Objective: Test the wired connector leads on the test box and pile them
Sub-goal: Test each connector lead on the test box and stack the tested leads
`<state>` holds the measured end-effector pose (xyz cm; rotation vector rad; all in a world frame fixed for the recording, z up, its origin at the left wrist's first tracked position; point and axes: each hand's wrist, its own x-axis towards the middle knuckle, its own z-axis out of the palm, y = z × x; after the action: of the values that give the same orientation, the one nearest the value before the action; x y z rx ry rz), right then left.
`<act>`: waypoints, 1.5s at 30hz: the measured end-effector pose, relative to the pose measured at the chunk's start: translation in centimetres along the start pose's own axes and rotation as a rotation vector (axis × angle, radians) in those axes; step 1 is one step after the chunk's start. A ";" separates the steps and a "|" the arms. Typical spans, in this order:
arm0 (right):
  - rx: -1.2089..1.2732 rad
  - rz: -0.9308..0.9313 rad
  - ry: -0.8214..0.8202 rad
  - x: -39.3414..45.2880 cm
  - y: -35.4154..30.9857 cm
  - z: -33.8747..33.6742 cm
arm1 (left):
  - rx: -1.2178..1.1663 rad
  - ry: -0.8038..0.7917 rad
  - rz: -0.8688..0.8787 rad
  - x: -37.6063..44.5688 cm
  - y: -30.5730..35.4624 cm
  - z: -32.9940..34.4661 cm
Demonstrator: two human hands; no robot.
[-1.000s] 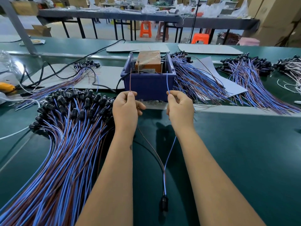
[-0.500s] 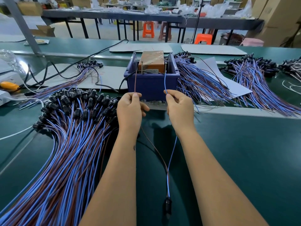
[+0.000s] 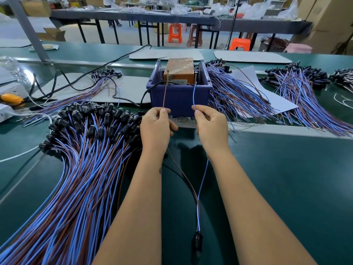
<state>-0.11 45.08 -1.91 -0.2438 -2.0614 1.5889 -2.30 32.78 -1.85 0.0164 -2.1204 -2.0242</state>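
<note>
The test box, an orange-brown block (image 3: 179, 70), sits inside a blue bin (image 3: 179, 96) with two upright metal posts. My left hand (image 3: 155, 127) pinches the brown wire (image 3: 165, 94) of one lead and holds its tip up by the left post. My right hand (image 3: 211, 125) pinches the blue wire (image 3: 194, 96), whose tip reaches toward the right post. Both wires run back between my forearms to the lead's black connector (image 3: 197, 240), which lies on the green belt. A big pile of leads (image 3: 80, 155) fans out to the left.
More lead piles lie to the right of the bin (image 3: 235, 100) and at the far right (image 3: 305, 92), partly on white sheets. A black cable (image 3: 80, 79) crosses the left side near an orange tool (image 3: 10, 98). Benches and stools stand behind.
Both hands have raised the wire ends toward the box's posts; the tips now stand closer to the posts than one second ago. The connector has stayed on the belt.
</note>
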 end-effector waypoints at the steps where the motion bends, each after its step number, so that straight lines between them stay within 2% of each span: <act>1: 0.000 0.000 -0.003 0.0 0.0 0.0 | 0.006 0.002 -0.002 0.0 0.0 0.0; 45: 0.022 -0.006 -0.023 0.4 0.0 0.1 | 0.040 -0.003 0.007 0.2 0.0 0.1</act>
<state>-0.54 45.18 -1.84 -0.2126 -2.0587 1.6166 -2.49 32.85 -1.78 0.0124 -2.1590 -1.9792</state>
